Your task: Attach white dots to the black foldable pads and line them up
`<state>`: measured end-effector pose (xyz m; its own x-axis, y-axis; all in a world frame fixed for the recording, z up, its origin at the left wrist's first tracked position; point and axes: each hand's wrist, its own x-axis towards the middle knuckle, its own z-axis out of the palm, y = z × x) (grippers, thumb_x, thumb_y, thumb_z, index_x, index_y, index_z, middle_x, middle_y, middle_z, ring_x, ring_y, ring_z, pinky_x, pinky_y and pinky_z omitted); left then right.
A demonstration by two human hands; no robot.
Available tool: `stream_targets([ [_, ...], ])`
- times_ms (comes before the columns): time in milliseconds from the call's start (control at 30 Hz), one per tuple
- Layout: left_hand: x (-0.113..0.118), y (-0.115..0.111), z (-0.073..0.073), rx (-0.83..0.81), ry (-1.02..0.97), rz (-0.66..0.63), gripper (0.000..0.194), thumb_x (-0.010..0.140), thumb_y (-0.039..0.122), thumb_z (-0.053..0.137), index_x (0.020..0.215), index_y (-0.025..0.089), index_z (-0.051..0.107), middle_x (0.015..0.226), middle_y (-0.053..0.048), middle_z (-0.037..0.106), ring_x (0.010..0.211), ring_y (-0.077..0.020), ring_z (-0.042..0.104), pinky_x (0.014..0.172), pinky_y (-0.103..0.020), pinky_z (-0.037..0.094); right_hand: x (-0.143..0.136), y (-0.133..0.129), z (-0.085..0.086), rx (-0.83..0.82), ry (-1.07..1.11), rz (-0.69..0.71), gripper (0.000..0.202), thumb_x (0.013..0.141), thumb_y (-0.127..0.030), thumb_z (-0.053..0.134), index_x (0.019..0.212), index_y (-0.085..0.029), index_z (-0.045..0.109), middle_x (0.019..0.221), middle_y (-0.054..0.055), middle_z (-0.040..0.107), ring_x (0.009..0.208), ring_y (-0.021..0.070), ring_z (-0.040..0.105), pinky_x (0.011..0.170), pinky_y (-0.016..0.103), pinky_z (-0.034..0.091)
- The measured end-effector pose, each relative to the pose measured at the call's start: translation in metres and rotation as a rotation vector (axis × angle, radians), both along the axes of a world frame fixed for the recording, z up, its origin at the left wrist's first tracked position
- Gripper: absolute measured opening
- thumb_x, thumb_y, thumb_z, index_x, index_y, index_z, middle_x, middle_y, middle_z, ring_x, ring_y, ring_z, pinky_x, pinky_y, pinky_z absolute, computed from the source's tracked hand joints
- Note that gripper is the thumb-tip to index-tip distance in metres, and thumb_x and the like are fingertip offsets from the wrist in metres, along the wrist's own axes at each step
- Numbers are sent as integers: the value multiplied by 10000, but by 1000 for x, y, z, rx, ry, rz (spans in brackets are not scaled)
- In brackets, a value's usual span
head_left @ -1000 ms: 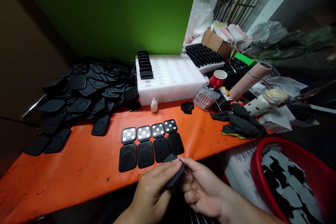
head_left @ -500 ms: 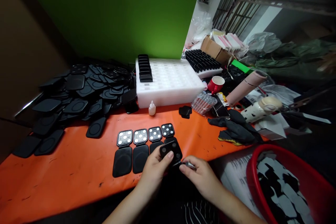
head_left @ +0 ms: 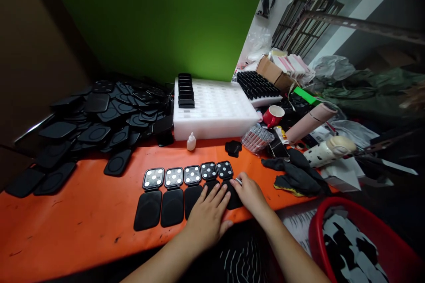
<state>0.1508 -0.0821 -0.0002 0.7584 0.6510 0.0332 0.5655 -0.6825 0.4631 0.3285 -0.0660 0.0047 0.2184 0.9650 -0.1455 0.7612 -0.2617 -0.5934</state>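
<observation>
Single head-worn camera is facing forward and downward, viewing left hand [head_left: 206,219] and right hand [head_left: 250,194] from near above; orange tabletop [head_left: 83,221] is lying below, green panel [head_left: 159,22] is standing beyond.

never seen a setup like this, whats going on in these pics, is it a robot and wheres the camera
There is no robot here: these are a person's two bare hands. Every picture comes from one camera worn on that person's head, looking forward and down.

On the orange tabletop stands a row of five unfolded black pads, their upper halves dotted with pale spots. The left hand is spread over the lower halves toward the right end. The right hand holds a thin silver tool, mostly hidden by the fingers. Behind are a pile of black pads, a small bottle and a white foam block.
</observation>
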Motion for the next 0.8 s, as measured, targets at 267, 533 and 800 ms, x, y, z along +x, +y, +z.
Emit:
stream_targets([
  [267, -91, -11, 20, 90, 37, 507, 437, 846, 393, 414, 1261, 256, 404, 1273, -87, 453, 1142, -248, 438, 940, -410, 373, 4, -9, -10, 153, 150, -165, 363, 830, -495, 394, 865, -186, 581, 818, 86, 646, 755, 221, 573, 657, 289, 385],
  [533, -145, 4, 24, -71, 347, 959, 785, 754, 618, 388, 1356, 148, 206, 1115, -156, 518, 1046, -346, 478, 819, -449, 402, 3, -11, -14, 178, 233, -172, 325, 805, -475, 453, 818, -179, 587, 778, 71, 640, 724, 210, 568, 657, 291, 398],
  [800, -161, 34, 8, -279, 278, 869, 770, 643, 675, 500, 1181, 130, 426, 1153, -185, 513, 1091, -348, 469, 833, -424, 410, 8, -11, -11, 241, 436, -304, 329, 770, -481, 499, 805, -163, 577, 784, 74, 626, 757, 203, 562, 677, 286, 428],
])
